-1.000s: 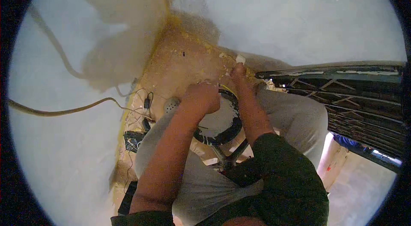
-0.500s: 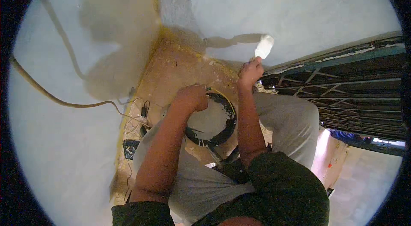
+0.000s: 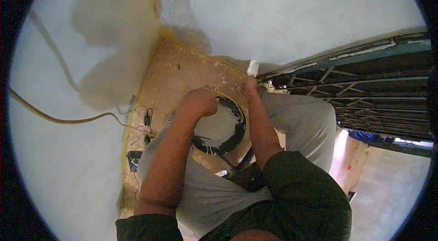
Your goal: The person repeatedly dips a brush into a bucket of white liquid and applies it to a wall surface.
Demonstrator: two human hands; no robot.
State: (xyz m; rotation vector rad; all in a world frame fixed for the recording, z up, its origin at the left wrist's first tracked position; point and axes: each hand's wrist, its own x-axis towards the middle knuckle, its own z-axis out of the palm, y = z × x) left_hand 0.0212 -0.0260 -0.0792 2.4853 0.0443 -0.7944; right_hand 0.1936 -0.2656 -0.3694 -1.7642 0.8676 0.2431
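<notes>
My right hand [image 3: 250, 87] is closed round the handle of a paintbrush [image 3: 253, 67]. White paint coats its bristles, which point up against the lower part of the pale wall [image 3: 273, 13]. Below and to the left stands a round black bucket [image 3: 240, 127] holding greyish-white paint [image 3: 215, 124], with smears and drips on its rim. My left hand [image 3: 203, 100] is closed at the bucket's upper left edge, where a thin yellow band or handle meets it. The fingers' inner side is hidden there. My knees are on either side of the bucket.
A folding metal gate [image 3: 360, 90] runs along the right. A brown hose [image 3: 68, 121] crosses the left wall towards tangled cables [image 3: 141, 124] and a dark box [image 3: 133, 160] on the floor. The brown floor [image 3: 187, 70] meets both walls in a corner.
My right hand has lowered the paintbrush down the wall, towards its base and slightly left. The left hand stays at the bucket's edge. The whole view has shifted a little.
</notes>
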